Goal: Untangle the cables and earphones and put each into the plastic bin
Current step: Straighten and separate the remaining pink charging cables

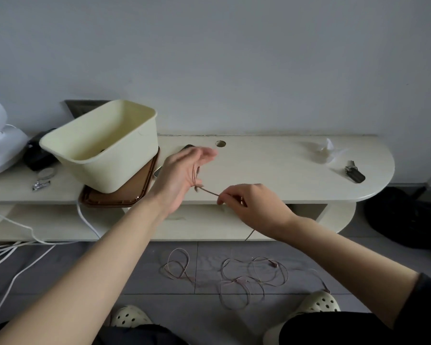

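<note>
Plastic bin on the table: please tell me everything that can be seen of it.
The plastic bin is pale cream, rectangular with rounded corners and a rolled rim, smooth plastic, open on top. It stands on a brown tray at the left part of the table and looks tilted toward the camera. Something small and dark shows inside, too hidden to name. The left hand is near its right side, not touching.
</note>
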Available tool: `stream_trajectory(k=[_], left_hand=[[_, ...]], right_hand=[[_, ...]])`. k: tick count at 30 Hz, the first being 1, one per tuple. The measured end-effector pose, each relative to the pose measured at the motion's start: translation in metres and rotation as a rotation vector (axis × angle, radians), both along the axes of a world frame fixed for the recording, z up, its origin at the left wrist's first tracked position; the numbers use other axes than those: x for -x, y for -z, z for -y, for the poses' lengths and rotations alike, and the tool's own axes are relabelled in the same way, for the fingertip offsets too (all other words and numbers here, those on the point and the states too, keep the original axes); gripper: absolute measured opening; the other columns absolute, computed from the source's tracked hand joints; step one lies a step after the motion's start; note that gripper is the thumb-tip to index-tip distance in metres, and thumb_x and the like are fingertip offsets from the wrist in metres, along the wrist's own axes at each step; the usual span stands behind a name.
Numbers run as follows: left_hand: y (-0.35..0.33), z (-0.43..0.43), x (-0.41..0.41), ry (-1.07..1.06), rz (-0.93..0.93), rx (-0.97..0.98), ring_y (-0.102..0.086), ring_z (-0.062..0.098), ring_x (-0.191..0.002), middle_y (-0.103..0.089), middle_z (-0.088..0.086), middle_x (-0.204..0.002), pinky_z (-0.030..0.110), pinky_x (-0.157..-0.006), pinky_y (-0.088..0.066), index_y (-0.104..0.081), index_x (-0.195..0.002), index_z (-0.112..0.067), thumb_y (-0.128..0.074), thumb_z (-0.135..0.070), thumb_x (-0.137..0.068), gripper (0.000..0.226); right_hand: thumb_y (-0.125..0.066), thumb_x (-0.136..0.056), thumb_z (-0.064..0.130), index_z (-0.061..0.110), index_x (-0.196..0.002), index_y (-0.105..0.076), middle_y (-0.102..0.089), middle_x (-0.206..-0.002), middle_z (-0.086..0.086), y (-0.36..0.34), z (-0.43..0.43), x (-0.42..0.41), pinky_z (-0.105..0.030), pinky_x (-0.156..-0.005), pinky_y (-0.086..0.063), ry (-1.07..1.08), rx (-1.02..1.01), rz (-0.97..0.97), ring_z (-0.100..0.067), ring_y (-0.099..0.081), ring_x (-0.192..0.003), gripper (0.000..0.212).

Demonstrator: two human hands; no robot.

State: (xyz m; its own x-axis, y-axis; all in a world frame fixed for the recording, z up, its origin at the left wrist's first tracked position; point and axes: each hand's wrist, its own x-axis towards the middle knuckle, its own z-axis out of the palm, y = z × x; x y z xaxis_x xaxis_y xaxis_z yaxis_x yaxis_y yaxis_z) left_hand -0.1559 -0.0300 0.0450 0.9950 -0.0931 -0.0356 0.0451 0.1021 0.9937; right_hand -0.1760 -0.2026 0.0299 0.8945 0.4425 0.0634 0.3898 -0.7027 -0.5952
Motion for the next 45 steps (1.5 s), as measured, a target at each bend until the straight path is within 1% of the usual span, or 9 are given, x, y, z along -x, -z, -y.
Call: stream_trajectory(k=[3,6,9,15,21,31,34,38,45], left_hand=[[0.002,-0.004,0.003,0.099,0.062,-0.410,-0.063,-0.004,-0.095,-0.071,-0.006,-0.099,0.023,-0.077,-0.038,-0.068,-0.092,-0.013,-0.039,-0.017,-0.100,0.030],[0.001,-0.003,0.007,0.228,0.023,-0.485,-0.065,0.011,-0.070,-0.070,-0.001,-0.074,0.029,-0.074,-0.041,-0.067,-0.090,-0.004,-0.039,-0.013,-0.099,0.031],[-0.002,-0.002,0.007,0.210,-0.026,-0.374,-0.045,0.014,-0.049,-0.056,0.002,-0.053,0.028,-0.063,-0.035,-0.070,-0.088,-0.010,-0.038,-0.014,-0.099,0.034],[-0.014,-0.003,0.011,0.389,-0.172,0.065,-0.023,0.008,-0.039,-0.031,-0.005,-0.045,0.046,-0.089,-0.048,-0.069,-0.103,-0.010,-0.041,-0.023,-0.095,0.031],[-0.027,0.003,0.009,0.427,-0.118,0.480,-0.027,0.001,-0.034,-0.034,-0.010,-0.045,0.055,-0.096,-0.046,-0.058,-0.119,-0.006,-0.038,-0.023,-0.093,0.036],[-0.036,-0.005,-0.003,0.131,-0.076,0.648,-0.033,0.003,-0.038,-0.036,-0.012,-0.051,0.058,-0.077,-0.054,-0.052,-0.123,-0.017,-0.042,-0.030,-0.088,0.039],[-0.038,-0.007,-0.005,0.033,-0.007,0.499,-0.055,0.002,-0.052,-0.050,-0.012,-0.053,0.064,-0.084,-0.047,-0.051,-0.123,-0.019,-0.035,-0.029,-0.097,0.031],[-0.031,-0.005,-0.007,0.026,0.054,0.187,-0.065,0.011,-0.104,-0.073,-0.006,-0.089,0.061,-0.099,-0.035,-0.057,-0.116,-0.026,-0.036,-0.025,-0.100,0.026],[-0.020,-0.002,-0.003,0.070,0.112,-0.347,-0.060,-0.010,-0.102,-0.071,-0.014,-0.102,0.012,-0.098,-0.039,-0.066,-0.114,-0.013,-0.046,-0.022,-0.099,0.027]], right_hand=[[-0.049,-0.094,0.028,0.026,-0.083,-0.068,-0.052,-0.060,0.012,-0.019,-0.001,-0.009,-0.026,-0.057,-0.034,-0.031,0.013,0.048,-0.005,-0.045,-0.054,0.023],[-0.050,-0.094,0.035,0.022,-0.078,-0.065,-0.050,-0.061,0.012,-0.038,0.000,-0.020,-0.021,-0.055,-0.034,-0.072,0.051,0.098,-0.006,-0.044,-0.055,0.026],[-0.055,-0.091,0.037,0.023,-0.074,-0.062,-0.049,-0.060,0.015,-0.053,0.005,-0.031,-0.015,-0.052,-0.032,-0.077,0.043,0.121,0.001,-0.045,-0.057,0.023],[-0.067,-0.085,0.030,0.019,-0.075,-0.067,-0.052,-0.053,0.016,-0.061,0.015,-0.051,-0.011,-0.051,-0.032,0.033,-0.239,0.089,0.001,-0.042,-0.050,0.015],[-0.060,-0.091,0.025,0.020,-0.076,-0.069,-0.053,-0.054,0.017,-0.035,0.008,-0.048,-0.013,-0.051,-0.026,0.095,-0.462,0.011,0.001,-0.036,-0.052,0.019],[-0.043,-0.099,0.028,0.025,-0.073,-0.067,-0.047,-0.062,0.008,-0.011,-0.003,-0.032,-0.019,-0.048,-0.030,0.116,-0.405,-0.275,-0.010,-0.035,-0.053,0.035],[-0.044,-0.098,0.029,0.026,-0.078,-0.068,-0.048,-0.064,0.008,-0.009,0.001,-0.027,-0.013,-0.046,-0.028,0.064,-0.309,-0.278,-0.004,-0.035,-0.046,0.032],[-0.047,-0.096,0.025,0.027,-0.084,-0.070,-0.051,-0.060,0.010,-0.010,-0.002,-0.020,-0.013,-0.048,-0.031,-0.021,-0.151,-0.166,-0.002,-0.042,-0.048,0.027],[-0.049,-0.095,0.022,0.021,-0.091,-0.072,-0.053,-0.055,0.017,-0.040,-0.006,-0.015,-0.012,-0.053,-0.036,-0.136,-0.052,-0.066,-0.007,-0.048,-0.054,0.023]])
